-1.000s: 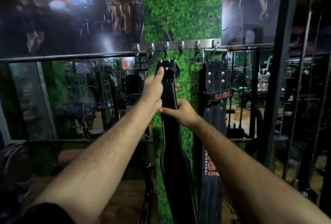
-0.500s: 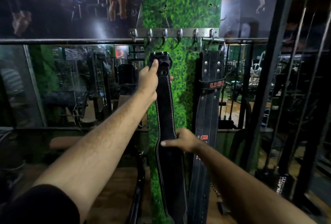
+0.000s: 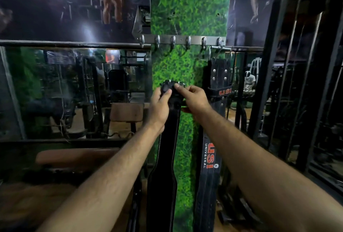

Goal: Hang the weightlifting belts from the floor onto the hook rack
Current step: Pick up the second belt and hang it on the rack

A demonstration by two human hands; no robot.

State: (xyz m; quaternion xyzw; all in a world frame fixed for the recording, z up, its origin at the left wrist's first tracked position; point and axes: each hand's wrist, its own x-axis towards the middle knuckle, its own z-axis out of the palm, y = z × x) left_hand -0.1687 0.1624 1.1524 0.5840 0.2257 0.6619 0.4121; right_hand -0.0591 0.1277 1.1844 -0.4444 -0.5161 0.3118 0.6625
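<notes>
A plain black weightlifting belt (image 3: 168,139) is held upright in front of a green grass-patterned wall panel (image 3: 189,9), its length hanging straight down and out of the bottom of the view. Its buckle end (image 3: 169,88) is gripped at the top by both hands: the left hand (image 3: 158,106) is wrapped round the left edge of the strap, with its thumb pressed on the front of the buckle, and the right hand (image 3: 194,100) is closed on the right side, its fingers (image 3: 179,88) pinching the top of the buckle. The buckle is kept well below the metal hook rack (image 3: 182,40), with bare green panel between them. Along the rack, the hooks to the left and in the middle are seen to be free; on the far-right hook a second black belt with red USI lettering (image 3: 213,139) is hung by its metal buckle, just to the right of the held belt and apart from it. To the left of the panel a mirror (image 3: 74,92) with gym machines reflected in it is mounted, with a padded bench (image 3: 74,157) in front of it, and to the right a dark metal frame (image 3: 269,83) stands near the hanging belt.
</notes>
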